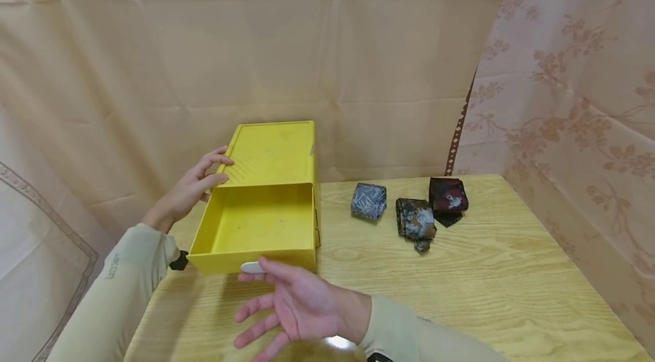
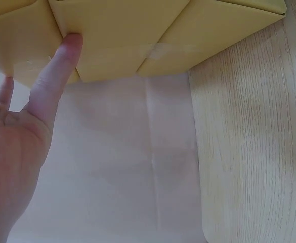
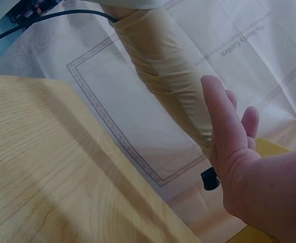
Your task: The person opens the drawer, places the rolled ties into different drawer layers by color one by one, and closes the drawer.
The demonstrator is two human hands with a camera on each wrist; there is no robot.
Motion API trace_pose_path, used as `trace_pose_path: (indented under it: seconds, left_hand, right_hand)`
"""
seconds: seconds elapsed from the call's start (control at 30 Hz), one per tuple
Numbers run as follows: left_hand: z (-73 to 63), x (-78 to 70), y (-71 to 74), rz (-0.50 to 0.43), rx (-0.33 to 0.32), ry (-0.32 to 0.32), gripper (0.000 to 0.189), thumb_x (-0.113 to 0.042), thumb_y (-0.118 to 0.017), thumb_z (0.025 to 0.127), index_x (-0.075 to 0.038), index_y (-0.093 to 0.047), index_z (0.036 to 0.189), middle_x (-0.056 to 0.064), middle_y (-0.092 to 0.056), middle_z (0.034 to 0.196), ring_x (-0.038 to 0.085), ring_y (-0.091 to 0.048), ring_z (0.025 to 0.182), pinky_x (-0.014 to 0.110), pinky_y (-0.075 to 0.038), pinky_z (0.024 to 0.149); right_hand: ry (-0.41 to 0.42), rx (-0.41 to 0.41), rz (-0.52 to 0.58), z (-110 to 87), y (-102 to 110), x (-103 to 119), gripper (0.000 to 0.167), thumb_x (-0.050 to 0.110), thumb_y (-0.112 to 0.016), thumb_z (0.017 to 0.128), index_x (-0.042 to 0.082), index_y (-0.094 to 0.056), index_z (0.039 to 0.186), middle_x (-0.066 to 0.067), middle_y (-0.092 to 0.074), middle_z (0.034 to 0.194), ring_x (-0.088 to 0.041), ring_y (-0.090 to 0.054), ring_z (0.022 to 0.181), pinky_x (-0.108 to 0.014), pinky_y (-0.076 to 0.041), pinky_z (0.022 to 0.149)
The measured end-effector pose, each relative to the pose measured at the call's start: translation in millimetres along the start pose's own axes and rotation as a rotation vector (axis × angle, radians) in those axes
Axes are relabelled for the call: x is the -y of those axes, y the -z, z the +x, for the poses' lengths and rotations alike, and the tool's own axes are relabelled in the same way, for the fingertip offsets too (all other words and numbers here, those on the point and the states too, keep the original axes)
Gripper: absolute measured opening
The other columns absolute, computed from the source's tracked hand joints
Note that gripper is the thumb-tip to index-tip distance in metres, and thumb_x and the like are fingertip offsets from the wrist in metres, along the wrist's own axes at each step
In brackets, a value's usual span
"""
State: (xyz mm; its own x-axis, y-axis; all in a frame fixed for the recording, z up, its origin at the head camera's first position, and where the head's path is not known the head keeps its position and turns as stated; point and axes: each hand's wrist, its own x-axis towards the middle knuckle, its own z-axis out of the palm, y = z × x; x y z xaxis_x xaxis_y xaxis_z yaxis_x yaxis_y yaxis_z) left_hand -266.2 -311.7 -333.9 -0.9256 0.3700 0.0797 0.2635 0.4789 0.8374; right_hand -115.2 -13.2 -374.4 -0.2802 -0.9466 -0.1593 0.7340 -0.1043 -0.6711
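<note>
The right grip was wide, its fingers spread and its thumb overlapping the right end of the white handle on the yellow drawer; whether that thumb pressed could not be told. The left grip lay loosely extended, touching the left edge of the yellow box, from which the drawer jutted toward the person. Farther right on the tabletop sat a grey tie, a brown floral tie and a dark red tie, each rolled. The likeliest mishap seemed the drawer slipping free and dropping at its front, from a hard tug without support beneath; too light a left touch might also have let the box skid. The left wrist view showed a digit against the box's outer side wall, a face the head view hid; the right wrist view missed the handle.
</note>
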Motion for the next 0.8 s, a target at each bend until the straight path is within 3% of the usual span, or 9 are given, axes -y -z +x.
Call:
trace_pose_path:
  seconds: [0.33,0.43,0.53,0.63,0.8]
  left_hand:
    - [-0.3,-0.8,0.4,-0.008,-0.007,0.002,0.036,-0.033,-0.051,0.107,-0.017,-0.046,0.139,-0.007,-0.011,0.169,0.03,-0.046,0.113,0.041,-0.041,0.069]
    - [-0.3,-1.6,0.2,0.0,-0.017,0.001,0.036,-0.034,-0.052,0.107,-0.016,-0.047,0.139,-0.007,-0.013,0.169,0.03,-0.048,0.112,0.039,-0.041,0.069]
    - [-1.1,-2.6,-0.1,0.011,-0.028,-0.004,0.037,-0.033,-0.053,0.107,-0.015,-0.048,0.139,-0.007,-0.015,0.168,0.03,-0.05,0.111,0.038,-0.042,0.069]
    - [-2.2,-3.6,-1.0,0.021,-0.039,-0.013,0.037,-0.032,-0.053,0.107,-0.014,-0.049,0.139,-0.006,-0.016,0.168,0.029,-0.052,0.108,0.036,-0.044,0.067]
    - [-2.6,-4.7,-2.8,0.023,-0.044,-0.041,0.036,-0.029,-0.053,0.107,-0.012,-0.049,0.139,-0.004,-0.015,0.168,0.025,-0.053,0.102,0.032,-0.043,0.061]
  right_hand:
    - [0.005,0.019,-0.028,-1.0,0,0,0.056,0.066,-0.04,0.101,0.028,-0.035,0.142,-0.001,-0.065,0.115,-0.039,-0.056,0.125,-0.069,-0.031,0.105]
    - [0.009,0.035,-0.048,-4.1,2,-1,0.052,0.065,-0.038,0.102,0.028,-0.037,0.139,-0.003,-0.065,0.118,-0.041,-0.055,0.126,-0.059,-0.047,0.098]
    - [0.009,0.054,-0.075,-8.9,5,-1,0.049,0.062,-0.036,0.104,0.026,-0.039,0.138,-0.005,-0.064,0.12,-0.043,-0.055,0.125,-0.043,-0.059,0.082]
    - [-0.008,0.08,-0.117,-15.7,8,-1,0.05,0.058,-0.034,0.106,0.023,-0.041,0.141,-0.006,-0.064,0.122,-0.038,-0.059,0.122,-0.033,-0.06,0.072]
    - [-0.062,0.134,-0.239,-35.1,12,9,0.053,0.047,-0.035,0.11,0.013,-0.04,0.151,-0.007,-0.063,0.131,-0.03,-0.061,0.121,-0.034,-0.06,0.077]
